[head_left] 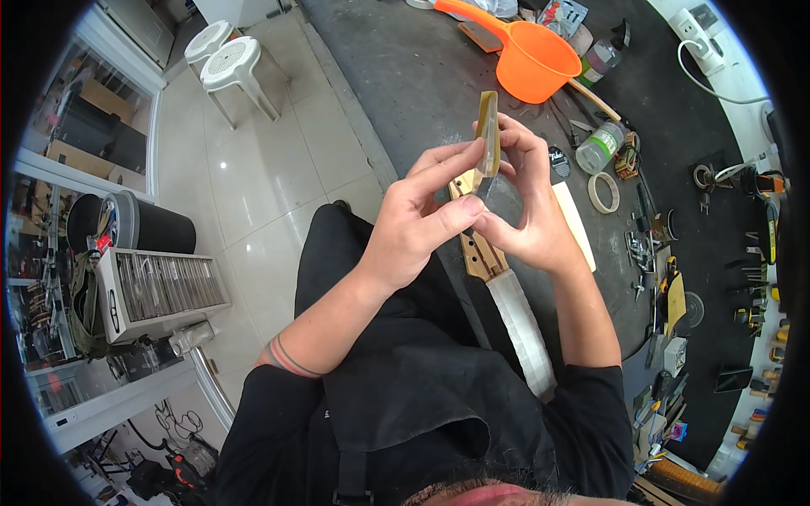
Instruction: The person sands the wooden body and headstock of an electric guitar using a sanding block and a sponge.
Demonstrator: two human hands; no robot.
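Note:
Between my two hands is an olive-yellow strip, upright and narrow from this angle, with a greyish, shiny lower part; its exact kind I cannot make out. My left hand grips it from the left with fingers and thumb. On the other side, my right hand has its fingers curled around the strip and its thumb close to the left thumb. Below the hands lies a guitar neck, its wooden headstock drilled with holes and partly hidden by my fingers. White covering wraps the neck's length toward my body.
An orange dipper stands on the dark bench beyond my hands. To the right are a tape roll, a clear bottle, a cream strip and scattered tools. White stools and a black bin stand at left.

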